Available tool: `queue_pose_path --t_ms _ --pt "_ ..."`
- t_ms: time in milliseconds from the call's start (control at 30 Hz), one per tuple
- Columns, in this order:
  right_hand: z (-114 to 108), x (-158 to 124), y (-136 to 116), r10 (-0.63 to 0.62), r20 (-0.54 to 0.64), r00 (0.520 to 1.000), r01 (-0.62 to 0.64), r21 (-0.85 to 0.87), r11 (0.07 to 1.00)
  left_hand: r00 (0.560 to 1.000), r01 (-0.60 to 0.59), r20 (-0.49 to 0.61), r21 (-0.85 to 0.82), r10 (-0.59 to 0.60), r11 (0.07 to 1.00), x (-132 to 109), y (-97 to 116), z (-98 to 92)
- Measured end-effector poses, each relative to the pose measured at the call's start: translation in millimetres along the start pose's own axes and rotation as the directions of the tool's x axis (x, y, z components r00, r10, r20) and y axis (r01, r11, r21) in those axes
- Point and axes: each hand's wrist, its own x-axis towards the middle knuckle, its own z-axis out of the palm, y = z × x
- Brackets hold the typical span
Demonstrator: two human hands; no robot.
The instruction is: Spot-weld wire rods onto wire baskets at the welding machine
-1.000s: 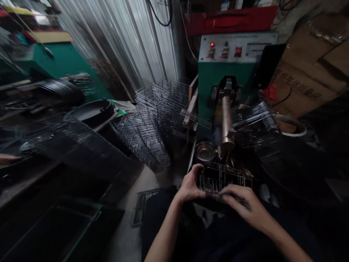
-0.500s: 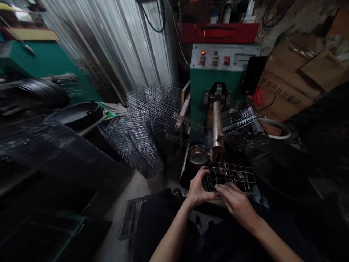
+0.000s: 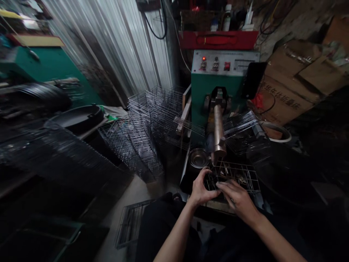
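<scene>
metal-walled shop | wire stacks left | machine arm over held basket

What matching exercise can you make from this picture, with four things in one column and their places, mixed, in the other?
Things:
1. wire basket
2. metal bowl
3. red case
4. flat wire grid

Places:
A. on the floor, left of the person's legs
B. on top of the green machine
C. gripped by the left hand, with the right hand on its near edge
D. just left of the copper-coloured arm tip

Pairs: 1-C, 2-D, 3-B, 4-A
</scene>
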Motion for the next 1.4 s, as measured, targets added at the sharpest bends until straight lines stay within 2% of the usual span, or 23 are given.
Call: queue_pose_path --t_ms 167,300,400,633,767,933,1067,1200,1400 --pt "-1.2 7.5 0.5 -0.025 -0.008 1.0 0.025 -0.016 1.0 1.0 -0.007 -0.019 -0.015 0.006 1.0 2.8 -2.2 0.2" --pt "-1.0 7.1 -0.4 0.013 -0.012 1.0 -0.013 0.031 0.999 0.998 -0.052 -0.037 -0.004 0.052 0.999 0.1 2.4 2.0" --pt "0.0 7.8 0.7 0.037 -0.013 0.999 -0.036 0.05 0.998 0.998 -0.035 -0.043 0.016 0.036 0.999 0.5 3.6 1.6" --pt "9.5 30.6 12.9 0.146 -0.095 0.985 -0.142 0.042 0.989 0.998 -0.033 -0.056 -0.051 0.03 0.998 29.6 -4.5 -5.7" --pt "11.1 34.7 11.3 0.201 -0.112 0.973 -0.191 0.091 0.977 0.996 -0.064 -0.066 0.045 0.067 0.997 29.8 4.3 -8.6" --pt "8.0 32.4 12.3 0.211 -0.185 0.96 -0.209 0.031 0.977 0.989 0.007 -0.148 0.161 0.017 0.987 22.0 14.9 -9.6" --pt "7.4 40.1 29.4 0.224 -0.187 0.957 -0.24 -0.068 0.968 0.996 0.004 -0.093 0.146 0.01 0.989 39.9 4.9 -16.2" --pt "6.3 47.8 46.2 0.227 -0.141 0.964 -0.237 -0.06 0.97 0.998 -0.024 -0.062 0.118 0.032 0.993 59.9 -8.7 -23.9" --pt "5.7 47.1 51.2 0.206 -0.13 0.97 -0.216 -0.062 0.975 0.996 -0.063 -0.053 0.131 0.07 0.989 65.7 -10.6 -27.5"
